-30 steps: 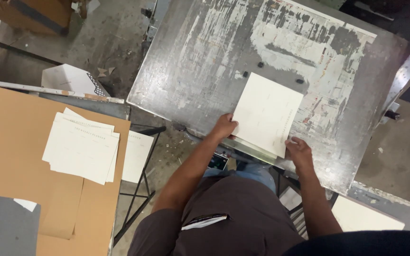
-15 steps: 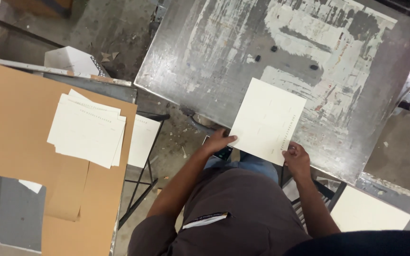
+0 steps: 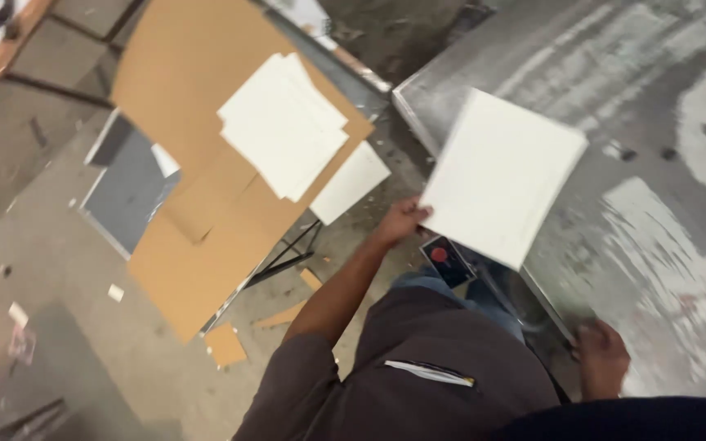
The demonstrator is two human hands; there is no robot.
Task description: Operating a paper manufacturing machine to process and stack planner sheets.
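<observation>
My left hand grips the lower left corner of a white square sheet stack. The stack is tilted and hangs partly over the near left corner of the worn metal table. My right hand is apart from the stack, down at the table's near edge, blurred, with its fingers curled. A second pile of white sheets lies to the left on a brown cardboard sheet.
A small dark device with a red button sits below the table edge by my lap. A grey panel lies under the cardboard. Cardboard scraps litter the concrete floor.
My right hand has let go of the white stack and dropped to the table edge. My left hand has swung the stack toward the table's left corner. The view has turned left.
</observation>
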